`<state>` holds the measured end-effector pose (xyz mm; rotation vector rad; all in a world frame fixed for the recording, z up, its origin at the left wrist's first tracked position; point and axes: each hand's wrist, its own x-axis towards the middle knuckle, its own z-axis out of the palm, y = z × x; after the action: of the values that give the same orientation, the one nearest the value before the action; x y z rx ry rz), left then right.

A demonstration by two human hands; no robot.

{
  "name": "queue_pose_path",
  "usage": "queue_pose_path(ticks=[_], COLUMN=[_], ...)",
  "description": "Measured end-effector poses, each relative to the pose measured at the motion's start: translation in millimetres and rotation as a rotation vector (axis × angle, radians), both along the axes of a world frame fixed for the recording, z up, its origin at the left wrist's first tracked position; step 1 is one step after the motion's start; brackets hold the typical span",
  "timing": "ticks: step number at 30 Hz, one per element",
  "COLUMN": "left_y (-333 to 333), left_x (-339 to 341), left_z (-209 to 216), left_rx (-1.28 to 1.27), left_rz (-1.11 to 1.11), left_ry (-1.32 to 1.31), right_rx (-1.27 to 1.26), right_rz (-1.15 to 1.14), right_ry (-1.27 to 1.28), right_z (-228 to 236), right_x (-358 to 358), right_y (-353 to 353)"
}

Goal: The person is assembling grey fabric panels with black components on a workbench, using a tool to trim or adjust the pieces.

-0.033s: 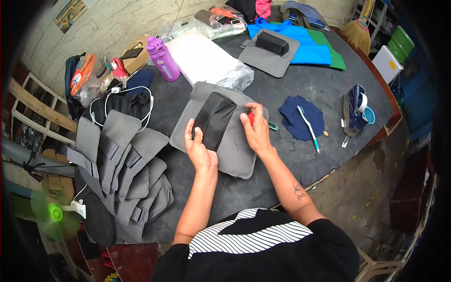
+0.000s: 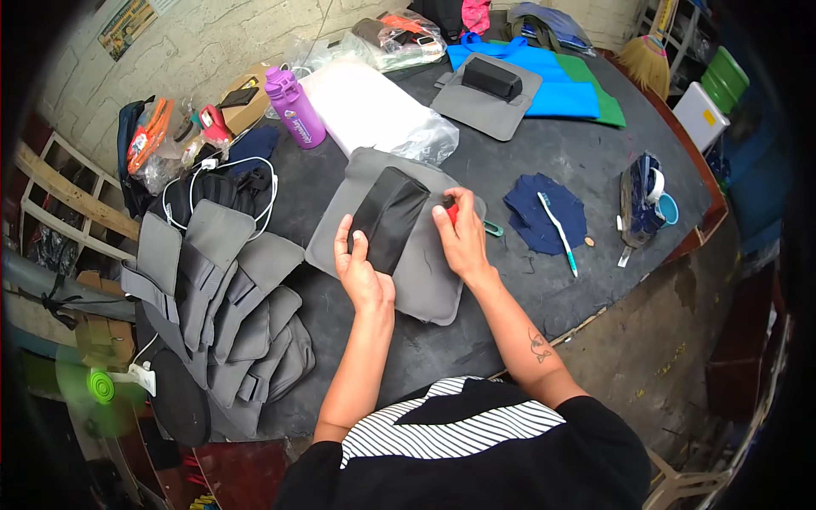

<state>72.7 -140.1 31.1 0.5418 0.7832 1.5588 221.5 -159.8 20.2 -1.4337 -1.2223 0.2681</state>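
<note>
A grey rounded panel lies on the dark table in front of me, with a black boxy pouch across its middle. My left hand is at the pouch's near left edge, thumb and fingers closing on it; some fingertips are hidden. Over the panel's right side, my right hand is closed around a small red thing with a dark end, mostly covered by the fingers. Just right of that hand, the end of a green tool sticks out by the panel's edge.
Stacked grey panels are at left, near a small green fan. A purple bottle and white plastic-wrapped sheets stand behind. A similar finished-looking grey panel, navy cloth, toothbrush and dark container are at right.
My right thumb and fingers have shifted very slightly around the small red thing. The rest looks the same.
</note>
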Motion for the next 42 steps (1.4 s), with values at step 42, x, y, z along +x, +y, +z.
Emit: queue_pose_path(ticks=[42], left_y=[-18], left_x=[-11], left_z=[35], left_rx=[0.478], left_rz=[-0.201], left_ry=[0.802], right_rx=[-0.243], right_rz=[0.334], right_ry=[0.582], right_z=[18], right_x=[35], right_y=[-18])
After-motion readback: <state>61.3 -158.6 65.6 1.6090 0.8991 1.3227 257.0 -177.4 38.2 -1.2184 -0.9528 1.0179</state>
